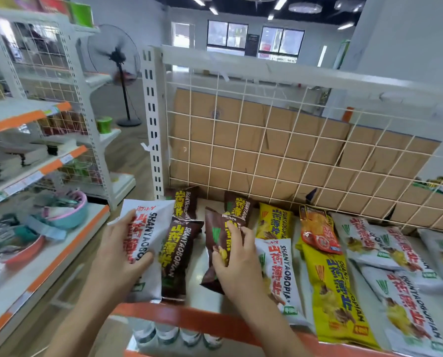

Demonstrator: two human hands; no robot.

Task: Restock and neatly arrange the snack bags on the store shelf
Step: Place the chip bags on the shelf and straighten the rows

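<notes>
Head view: left hand [122,253] clasps a white bag [148,228] at the shelf's [189,318] left end, right hand [237,266] pinches a brown bag [215,235] nearby; let go there, the white bag could slide off.

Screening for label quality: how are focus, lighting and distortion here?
Head view: wide-angle bows the top rail and wire grid; lighting even, shadows soft; print on the white bag in the left hand and the brown bag in the right hand reads clearly; the fan looks smeared.
</notes>
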